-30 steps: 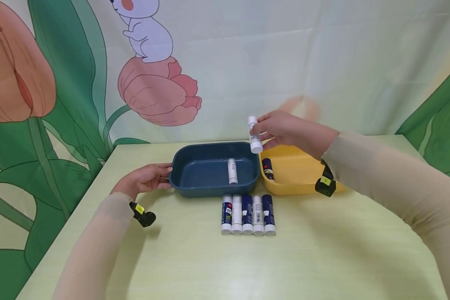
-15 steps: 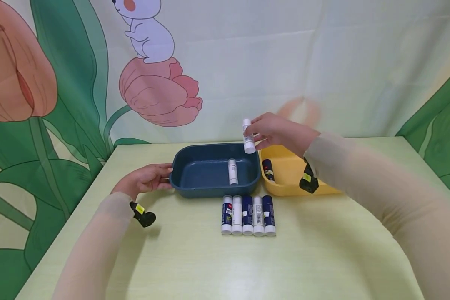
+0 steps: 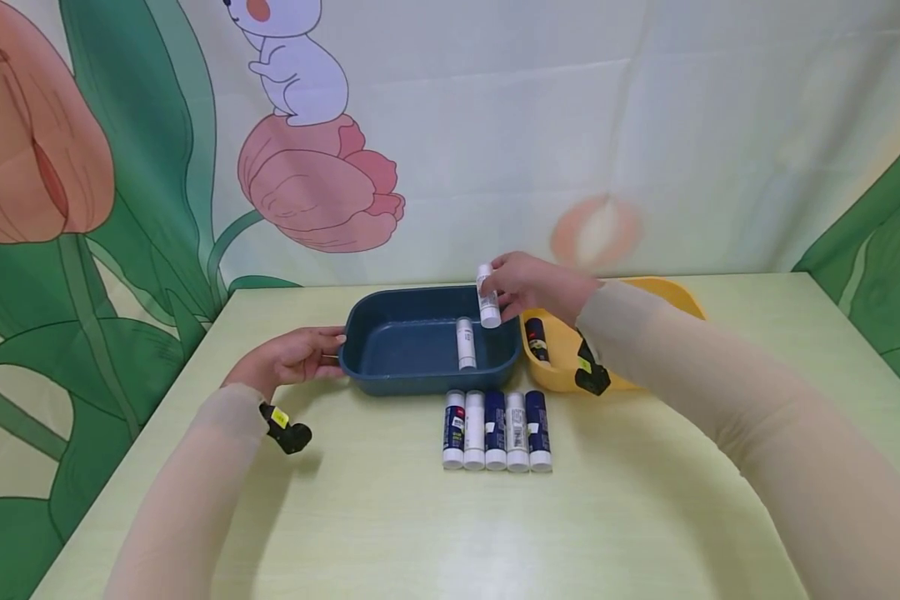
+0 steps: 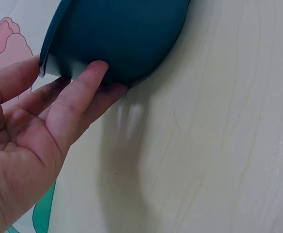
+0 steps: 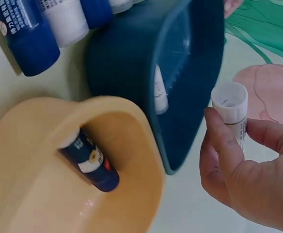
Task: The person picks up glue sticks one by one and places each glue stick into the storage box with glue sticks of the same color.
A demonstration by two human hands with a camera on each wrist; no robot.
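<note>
My right hand point(image 3: 528, 283) pinches a white glue stick point(image 3: 487, 297) between thumb and fingers, over the right end of the dark blue bin point(image 3: 405, 385). In the right wrist view, the held stick's white end point(image 5: 230, 102) faces the camera. Another white glue stick point(image 3: 466, 343) lies in the blue bin. My left hand point(image 3: 292, 354) touches that bin's left end, its fingertips point(image 4: 100, 68) against the outer wall near the rim. A navy glue stick point(image 3: 537, 340) lies in the yellow bin point(image 3: 562, 379). Several blue and white glue sticks point(image 3: 496, 431) form a row before the bins.
The two bins stand side by side at the back of a pale table point(image 3: 390, 525). Behind them hangs a printed cloth point(image 3: 457, 125) with tulips and a white animal. My right forearm point(image 3: 690, 367) crosses over the yellow bin and hides part of it.
My right hand has moved left and lower with the white glue stick, from beside the yellow bin to over the blue bin. The left hand stays where it was.
</note>
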